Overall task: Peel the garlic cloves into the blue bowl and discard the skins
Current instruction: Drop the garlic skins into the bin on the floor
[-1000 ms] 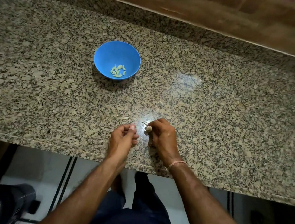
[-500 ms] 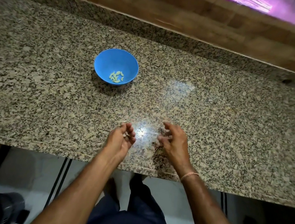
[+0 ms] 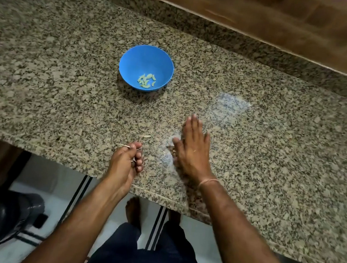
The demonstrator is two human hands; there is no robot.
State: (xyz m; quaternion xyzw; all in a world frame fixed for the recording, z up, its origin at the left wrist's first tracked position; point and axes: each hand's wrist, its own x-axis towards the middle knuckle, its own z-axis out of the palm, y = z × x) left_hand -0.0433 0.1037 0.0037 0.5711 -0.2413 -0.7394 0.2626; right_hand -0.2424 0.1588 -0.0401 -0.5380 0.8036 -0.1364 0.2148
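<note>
Since loose skins seem to be all that remains, the left hand (image 3: 126, 162), curled at the near edge of the counter (image 3: 42, 94) and pinching a thin skin sliver (image 3: 124, 146), should wait there as a catcher. The blue bowl (image 3: 146, 67) of peeled cloves (image 3: 147, 80) sits well apart at 12 o'clock from it, with 1 skin scrap (image 3: 147, 136) near that hand's fingertips at 1 o'clock. The right hand (image 3: 192, 148), flat on the counter with fingers straight and together, should sweep low toward 8 o'clock, the bowl at 11 o'clock.
</note>
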